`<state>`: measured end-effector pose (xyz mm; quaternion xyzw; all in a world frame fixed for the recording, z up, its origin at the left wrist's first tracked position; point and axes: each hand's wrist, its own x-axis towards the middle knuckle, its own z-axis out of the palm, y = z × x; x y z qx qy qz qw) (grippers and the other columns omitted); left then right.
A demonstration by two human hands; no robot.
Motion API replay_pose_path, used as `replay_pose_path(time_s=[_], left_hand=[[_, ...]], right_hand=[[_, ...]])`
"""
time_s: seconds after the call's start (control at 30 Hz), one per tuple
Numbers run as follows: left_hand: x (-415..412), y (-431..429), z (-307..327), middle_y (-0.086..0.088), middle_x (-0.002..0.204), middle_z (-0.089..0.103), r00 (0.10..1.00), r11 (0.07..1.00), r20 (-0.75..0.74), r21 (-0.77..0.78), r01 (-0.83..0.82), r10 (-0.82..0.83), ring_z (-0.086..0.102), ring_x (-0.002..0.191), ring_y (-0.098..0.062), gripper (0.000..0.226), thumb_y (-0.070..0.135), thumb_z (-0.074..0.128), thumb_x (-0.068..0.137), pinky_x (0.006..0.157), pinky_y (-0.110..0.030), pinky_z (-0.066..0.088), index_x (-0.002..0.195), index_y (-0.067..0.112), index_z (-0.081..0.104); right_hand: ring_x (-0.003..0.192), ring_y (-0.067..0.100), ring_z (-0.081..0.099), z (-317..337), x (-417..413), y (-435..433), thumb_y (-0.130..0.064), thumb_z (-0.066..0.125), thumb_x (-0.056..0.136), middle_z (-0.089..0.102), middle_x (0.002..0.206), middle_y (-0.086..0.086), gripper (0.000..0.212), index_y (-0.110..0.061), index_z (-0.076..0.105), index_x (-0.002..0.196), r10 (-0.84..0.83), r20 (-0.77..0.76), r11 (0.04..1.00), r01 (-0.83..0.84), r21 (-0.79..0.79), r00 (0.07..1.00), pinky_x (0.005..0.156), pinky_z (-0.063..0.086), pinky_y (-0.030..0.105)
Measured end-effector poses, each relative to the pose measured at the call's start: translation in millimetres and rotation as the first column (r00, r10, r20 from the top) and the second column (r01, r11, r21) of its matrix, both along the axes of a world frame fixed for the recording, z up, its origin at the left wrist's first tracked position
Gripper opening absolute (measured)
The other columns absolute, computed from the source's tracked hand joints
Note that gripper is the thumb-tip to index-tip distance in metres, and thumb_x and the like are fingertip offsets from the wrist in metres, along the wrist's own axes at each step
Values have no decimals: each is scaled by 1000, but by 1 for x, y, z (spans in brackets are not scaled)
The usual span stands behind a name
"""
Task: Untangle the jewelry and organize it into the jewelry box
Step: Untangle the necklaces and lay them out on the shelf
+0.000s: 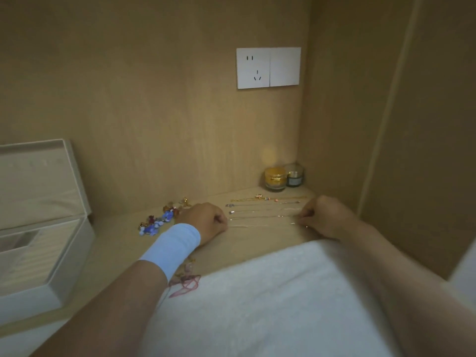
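Both hands down on the desk (116, 240). Left hand (206, 219), pale blue wristband (175, 246), fingers curled, pinching the left end of a thin chain (262, 224). Right hand (324, 217) curled the same way on the right end. Chain lies straight on the desk between them. Other chains (265, 204) laid parallel just at its 12 o'clock. Bead cluster (157, 222) at 9 o'clock of left hand. Red cord tangle (186, 279) at its 6 o'clock, touching white cloth (257, 300). Jewelry box (69, 256), lid up, far 9 o'clock. Two jars (275, 179) in the 1 o'clock corner.

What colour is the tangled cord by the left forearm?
Pinkish red; the cord shows best in the head view.
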<state>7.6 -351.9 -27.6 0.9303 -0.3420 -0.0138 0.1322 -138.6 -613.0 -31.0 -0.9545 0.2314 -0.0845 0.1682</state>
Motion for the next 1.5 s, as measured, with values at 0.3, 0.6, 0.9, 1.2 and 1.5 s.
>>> replay_pose_path(time_s=[0.3,0.6,0.9,1.2,1.5], left_hand=[[-6,2,-9,2,115,59,983,988,102,1,155,-154,55,110,-17,23,25,61,94,99,-29,42,115,25,71],[-1,31,7,10,103,59,993,975,24,-186,120,-117,58,91,-9,21,18,65,89,89,-22,42,107,28,71],[-4,107,13,10,105,67,998,983,-33,-173,-54,49,61,89,-11,16,26,63,91,93,-25,46,101,35,73],[-9,134,-12,20,81,60,994,980,-92,-187,-70,53,56,79,-7,14,24,62,86,85,-22,46,87,37,66],[-7,123,-17,10,100,65,953,793,-298,-568,-219,50,62,90,-6,30,18,62,90,92,-24,47,120,22,60]], right_hand=[[92,7,64,-2,6,11,-29,69,84,71,93,-16,10,-37,72,79,168,-33,984,-170,-58,985,88,53,29],[94,11,65,14,9,38,-20,58,86,71,99,-12,23,-40,69,83,162,12,981,-160,-114,987,85,55,29],[91,8,64,32,56,157,-11,64,89,74,100,-5,19,-21,79,97,514,85,853,-519,56,854,76,42,14],[114,17,61,3,97,203,-23,57,96,68,125,-5,31,-35,70,121,557,-85,827,-561,-39,826,95,47,27],[74,1,59,-4,101,204,-16,63,93,66,84,-7,12,-21,67,82,542,170,821,-562,104,823,71,46,19]])
